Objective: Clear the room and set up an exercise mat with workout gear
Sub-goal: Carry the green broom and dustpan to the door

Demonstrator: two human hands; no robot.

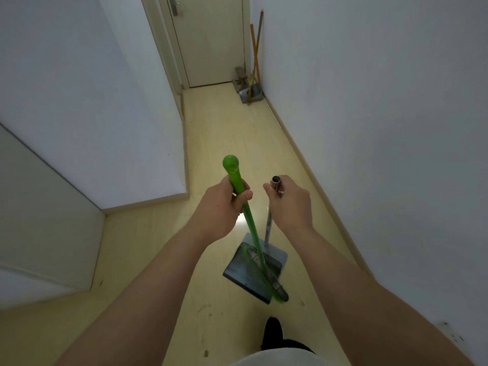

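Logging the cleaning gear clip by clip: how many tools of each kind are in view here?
Broom: 1
Dustpans: 2
Leaning handles, far corner: 2
Total: 5

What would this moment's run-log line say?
left hand grips broom | right hand holds dustpan by its pole | broom's head against dustpan | hallway, door ahead

glossy green plastic broom handle (237,186), metal dustpan pole (269,223)
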